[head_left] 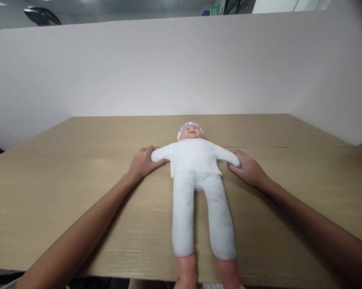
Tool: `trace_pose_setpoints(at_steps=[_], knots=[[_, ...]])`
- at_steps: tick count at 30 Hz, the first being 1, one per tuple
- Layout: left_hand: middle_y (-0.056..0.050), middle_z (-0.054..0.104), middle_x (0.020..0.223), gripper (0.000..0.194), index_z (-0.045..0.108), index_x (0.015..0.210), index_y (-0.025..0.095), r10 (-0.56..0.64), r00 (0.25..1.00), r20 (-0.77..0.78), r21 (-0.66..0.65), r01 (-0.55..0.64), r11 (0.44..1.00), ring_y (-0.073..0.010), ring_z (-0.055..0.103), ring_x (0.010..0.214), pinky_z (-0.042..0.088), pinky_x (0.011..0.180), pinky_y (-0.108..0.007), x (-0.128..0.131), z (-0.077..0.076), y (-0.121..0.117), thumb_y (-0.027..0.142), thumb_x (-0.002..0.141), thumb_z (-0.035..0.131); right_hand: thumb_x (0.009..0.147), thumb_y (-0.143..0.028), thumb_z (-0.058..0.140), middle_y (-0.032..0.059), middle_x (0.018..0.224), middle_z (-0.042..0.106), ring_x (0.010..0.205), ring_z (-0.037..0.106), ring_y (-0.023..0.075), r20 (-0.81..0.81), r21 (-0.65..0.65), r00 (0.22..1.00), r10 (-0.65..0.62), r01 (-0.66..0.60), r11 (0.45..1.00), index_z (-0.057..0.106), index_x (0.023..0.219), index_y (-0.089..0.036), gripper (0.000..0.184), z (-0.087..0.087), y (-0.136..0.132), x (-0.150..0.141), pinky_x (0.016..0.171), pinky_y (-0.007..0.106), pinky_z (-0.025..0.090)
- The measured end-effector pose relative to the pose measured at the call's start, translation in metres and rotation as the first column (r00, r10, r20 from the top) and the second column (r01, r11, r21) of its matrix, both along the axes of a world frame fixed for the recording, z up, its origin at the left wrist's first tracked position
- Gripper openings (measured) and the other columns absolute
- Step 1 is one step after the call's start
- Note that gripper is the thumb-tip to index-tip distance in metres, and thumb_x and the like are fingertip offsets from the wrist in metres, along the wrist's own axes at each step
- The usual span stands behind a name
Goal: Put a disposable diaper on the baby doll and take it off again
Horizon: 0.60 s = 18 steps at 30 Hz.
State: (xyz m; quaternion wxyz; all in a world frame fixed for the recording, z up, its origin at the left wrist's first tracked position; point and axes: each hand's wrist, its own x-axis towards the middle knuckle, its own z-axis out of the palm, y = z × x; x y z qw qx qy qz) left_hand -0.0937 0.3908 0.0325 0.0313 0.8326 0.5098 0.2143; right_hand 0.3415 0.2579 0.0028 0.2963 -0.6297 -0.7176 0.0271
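Note:
A baby doll point(195, 160) lies on its back on the table, head toward the far wall and bare feet at the near edge. It wears a white long-sleeved top point(194, 154), white trousers point(183, 212) and a white cap point(180, 130) with blue lettering. Its arms are spread out to both sides. My left hand point(143, 162) is closed around the end of the sleeve on the left. On the other side, my right hand point(248, 166) grips the opposite sleeve end, where a small blue patch shows. The doll's hands are hidden.
The tan table point(78, 172) has a thin seam running across it behind my hands. A white wall panel point(174, 68) rises along the far edge and continues down both sides. Beyond its top, a dark rounded object point(42, 16) shows at the left.

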Motion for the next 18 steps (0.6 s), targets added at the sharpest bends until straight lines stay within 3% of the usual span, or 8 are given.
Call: trace_pose_setpoints(at_steps=[4,11,14,18], knots=[[-0.014,0.077,0.102,0.078,0.066,0.113,0.022,0.025,0.999,-0.024,0.072,-0.024,0.997,-0.0355,0.070,0.099,0.049,0.080,-0.039,0.006,-0.002,0.042,0.094,0.085,0.062,0.097,-0.042,0.058,0.0128,0.121,0.076,0.108,0.071,0.0348,0.019,0.050,1.000,-0.018,0.017,0.999,0.067,0.126,-0.021,0.037,-0.002,0.043,0.012,0.093,0.046,0.055],[-0.014,0.077,0.106,0.072,0.066,0.111,0.021,0.034,0.998,-0.044,0.172,-0.026,0.985,-0.0352,0.067,0.102,0.047,0.085,-0.041,0.018,-0.007,0.111,0.089,0.090,0.062,0.100,-0.052,0.056,0.0169,0.123,0.076,0.110,0.068,0.0381,0.080,0.120,0.997,-0.011,0.001,0.993,0.068,0.128,-0.019,0.044,-0.006,0.119,0.031,0.097,0.052,0.054],[-0.013,0.077,0.106,0.069,0.065,0.111,0.021,0.038,0.999,-0.039,0.164,-0.031,0.986,-0.0349,0.066,0.102,0.047,0.087,-0.042,0.021,-0.009,0.126,0.087,0.091,0.063,0.101,-0.054,0.056,0.0173,0.123,0.076,0.110,0.068,0.0386,0.082,0.123,0.997,0.010,-0.020,0.992,0.069,0.128,-0.020,0.045,-0.010,0.139,0.039,0.098,0.054,0.054],[-0.013,0.075,0.114,0.066,0.066,0.115,0.021,0.021,1.000,-0.021,0.143,-0.017,0.990,-0.0360,0.064,0.112,0.044,0.097,-0.045,0.022,-0.011,0.127,0.083,0.093,0.063,0.101,-0.059,0.057,0.0171,0.122,0.076,0.108,0.068,0.0390,0.113,0.117,0.993,-0.012,-0.002,0.993,0.070,0.130,-0.021,0.049,-0.017,0.147,0.047,0.096,0.055,0.054]])
